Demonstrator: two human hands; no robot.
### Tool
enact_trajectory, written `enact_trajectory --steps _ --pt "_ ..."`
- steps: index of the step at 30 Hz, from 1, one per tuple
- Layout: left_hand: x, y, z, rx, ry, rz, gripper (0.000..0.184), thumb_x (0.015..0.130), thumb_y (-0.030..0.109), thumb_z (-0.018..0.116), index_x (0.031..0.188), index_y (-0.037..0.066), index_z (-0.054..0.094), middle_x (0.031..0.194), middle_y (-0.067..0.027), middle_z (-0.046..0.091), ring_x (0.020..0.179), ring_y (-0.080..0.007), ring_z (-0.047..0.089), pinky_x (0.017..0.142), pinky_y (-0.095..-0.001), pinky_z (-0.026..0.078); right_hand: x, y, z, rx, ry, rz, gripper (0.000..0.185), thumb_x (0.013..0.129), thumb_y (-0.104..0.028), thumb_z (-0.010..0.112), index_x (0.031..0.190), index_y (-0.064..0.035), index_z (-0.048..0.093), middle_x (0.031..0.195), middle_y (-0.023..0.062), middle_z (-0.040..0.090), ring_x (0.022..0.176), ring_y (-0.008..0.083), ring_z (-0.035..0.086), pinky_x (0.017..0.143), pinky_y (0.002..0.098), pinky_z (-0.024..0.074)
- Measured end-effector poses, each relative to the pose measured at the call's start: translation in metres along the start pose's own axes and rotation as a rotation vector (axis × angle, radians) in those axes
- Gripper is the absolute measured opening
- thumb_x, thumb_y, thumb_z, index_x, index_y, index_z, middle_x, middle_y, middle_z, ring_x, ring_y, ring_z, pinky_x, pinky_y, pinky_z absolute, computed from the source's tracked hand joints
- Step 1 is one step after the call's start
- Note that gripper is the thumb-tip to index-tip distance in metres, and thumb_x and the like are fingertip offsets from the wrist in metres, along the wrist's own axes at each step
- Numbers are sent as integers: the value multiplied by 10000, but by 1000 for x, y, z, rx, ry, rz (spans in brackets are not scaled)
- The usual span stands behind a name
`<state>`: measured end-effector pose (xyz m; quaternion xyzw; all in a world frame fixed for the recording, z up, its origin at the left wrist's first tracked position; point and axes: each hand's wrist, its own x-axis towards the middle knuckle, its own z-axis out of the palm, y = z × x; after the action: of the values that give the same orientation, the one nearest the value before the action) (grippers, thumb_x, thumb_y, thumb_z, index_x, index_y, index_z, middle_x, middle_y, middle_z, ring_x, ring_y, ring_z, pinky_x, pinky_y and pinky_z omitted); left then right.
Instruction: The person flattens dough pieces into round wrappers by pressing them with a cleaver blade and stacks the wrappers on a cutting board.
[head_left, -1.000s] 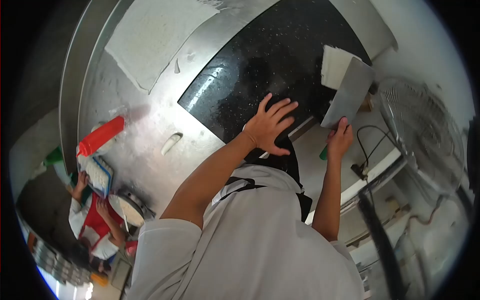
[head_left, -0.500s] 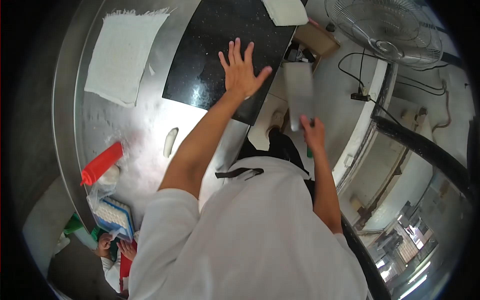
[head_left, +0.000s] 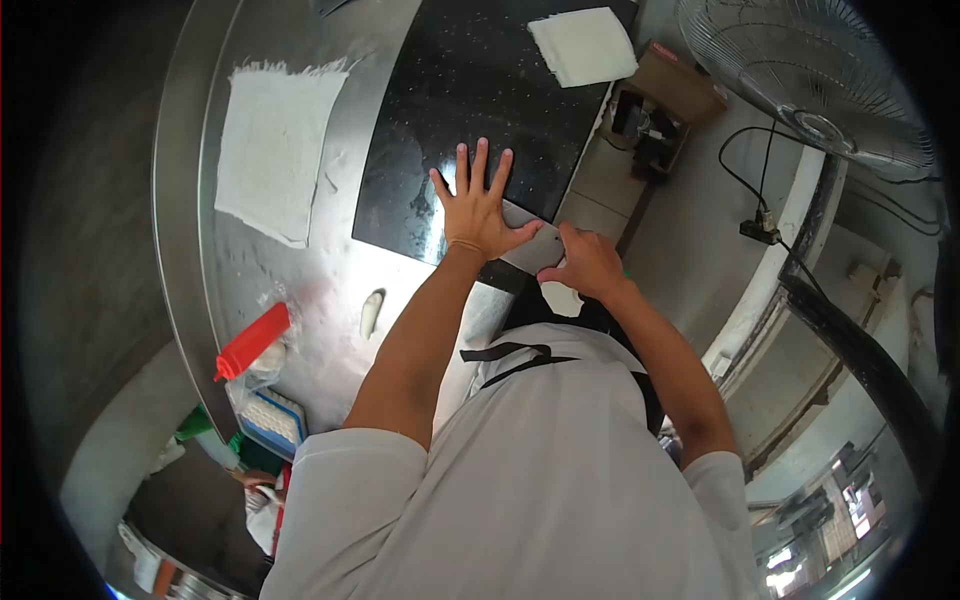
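My right hand (head_left: pixel 590 262) grips a broad, flat-bladed cleaver (head_left: pixel 527 248) at the near edge of a black speckled slab (head_left: pixel 470 85). The blade reaches left across the slab's corner, partly hidden under my left hand (head_left: pixel 477 218). That hand lies flat with its fingers spread, the palm over the blade and slab. Most of the cleaver's handle is covered by my right fingers. A small white lump that looks like dough (head_left: pixel 371 314) lies on the metal table (head_left: pixel 335 345), left of my left forearm.
A frayed white cloth (head_left: pixel 272 155) and a red squeeze bottle (head_left: pixel 252 342) lie on the left. A folded white cloth (head_left: pixel 583 47) sits on the slab's far right corner. A fan (head_left: pixel 815 80) and an open cardboard box (head_left: pixel 680 85) are right. Another person's arm (head_left: pixel 262 510) shows lower left.
My right hand has brought the cleaver from beside the table in to the slab's near edge, beneath my left hand. The view has shifted, and my left hand is nearer the slab's front.
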<state>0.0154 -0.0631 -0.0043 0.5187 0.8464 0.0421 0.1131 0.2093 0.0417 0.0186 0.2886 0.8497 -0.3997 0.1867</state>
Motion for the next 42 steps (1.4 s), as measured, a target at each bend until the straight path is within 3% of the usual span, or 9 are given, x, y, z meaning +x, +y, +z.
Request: enact_trajectory --steps 12,16,21,26,29,32,35,39,42 --pt "62 -2 -23 13 -17 276 1219 663 661 793 1661 249 228 1738 -141 119 1599 -385 84 1201 -725 92 10 -27 15 203 201 136 852 679 -436 933 1242 81 556 1042 297 717 1003 449 713 890 499 569" --pt "20 12 -11 30 -189 364 1234 610 797 726 1645 287 287 1744 -111 120 1601 -394 63 1125 -823 48 -18 -10 69 291 251 65 832 665 -505 921 1200 21 560 969 288 712 917 460 718 822 509 574" --pt "63 14 0 -18 52 410 1193 614 784 721 1631 297 332 1727 -64 213 1592 -389 130 1100 -835 111 9 12 30 135 240 41 806 680 -492 912 1170 44 563 880 260 719 858 440 727 778 499 581" --pt "112 7 -9 40 104 498 1236 586 770 752 1638 294 309 1732 -80 189 1585 -406 139 1112 -829 108 30 -14 -12 219 298 131 800 671 -484 918 1167 47 582 935 286 719 903 452 725 807 506 583" --pt "44 -11 -1 4 -14 567 1260 559 800 751 1633 299 324 1740 -97 155 1592 -423 96 1115 -828 81 -10 -22 37 292 152 84 834 683 -505 913 1190 65 576 1022 318 711 972 476 713 854 526 576" --pt "39 6 9 44 -96 544 1253 545 859 711 1621 326 353 1738 -93 166 1595 -418 89 1084 -851 73 -17 6 88 120 453 -61 841 679 -573 896 1148 40 564 962 291 715 947 480 713 829 537 574" --pt "32 15 4 33 -68 450 1204 584 847 706 1617 336 359 1731 -69 199 1587 -415 127 1062 -865 98 -5 15 13 151 66 70 807 669 -576 897 1091 23 558 867 252 718 879 464 723 778 521 582" --pt "82 11 2 -21 150 406 1149 644 796 726 1624 339 336 1724 -51 219 1584 -393 153 1062 -860 133 27 27 -21 13 167 -80 776 662 -543 908 1076 15 563 824 236 717 842 453 727 745 511 586" --pt "91 -1 -3 70 113 453 1192 634 795 741 1639 342 287 1736 -68 167 1596 -373 115 1099 -836 130 38 17 -10 107 213 -89 771 654 -496 925 1107 17 570 877 263 713 874 470 718 768 524 581"
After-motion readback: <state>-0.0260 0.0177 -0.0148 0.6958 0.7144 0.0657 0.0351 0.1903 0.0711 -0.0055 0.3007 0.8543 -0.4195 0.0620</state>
